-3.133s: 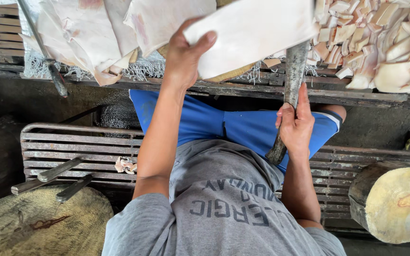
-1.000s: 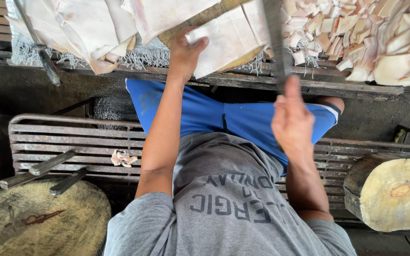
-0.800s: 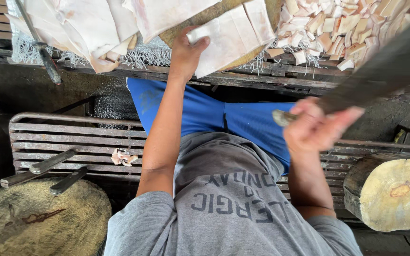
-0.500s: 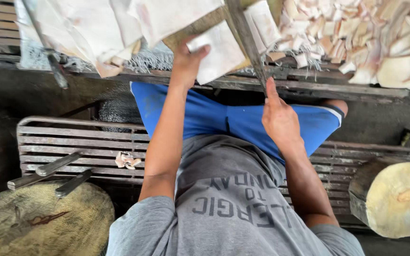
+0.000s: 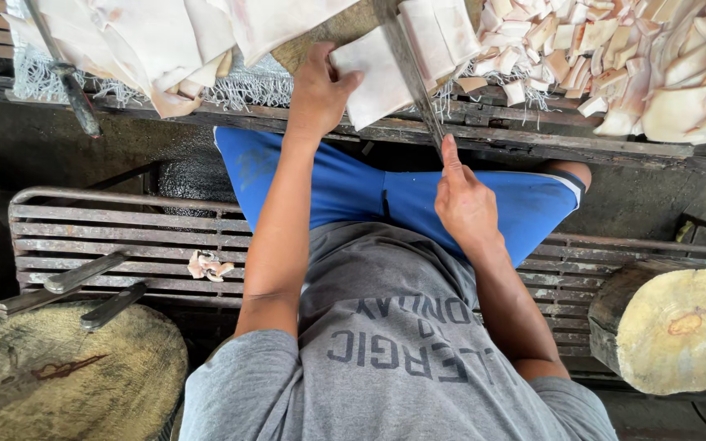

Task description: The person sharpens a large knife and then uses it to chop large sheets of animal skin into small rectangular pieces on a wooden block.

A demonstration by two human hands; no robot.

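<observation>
L hand (image 5: 318, 91) is pinning the pale slab (image 5: 377, 82) flat on the surface (image 5: 533, 143), fingers spread. R hand (image 5: 463, 204) is holding the cleaver (image 5: 408, 69), grip closed round its handle, blade cutting beside cut strips (image 5: 439, 33). Best w/ fingertips kept back from edge, strokes straight.

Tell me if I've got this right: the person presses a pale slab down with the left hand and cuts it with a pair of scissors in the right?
Not quite. The right hand holds a long knife, not scissors; the head view shows its blade on the pale slab. The left hand does press the slab down.
</observation>
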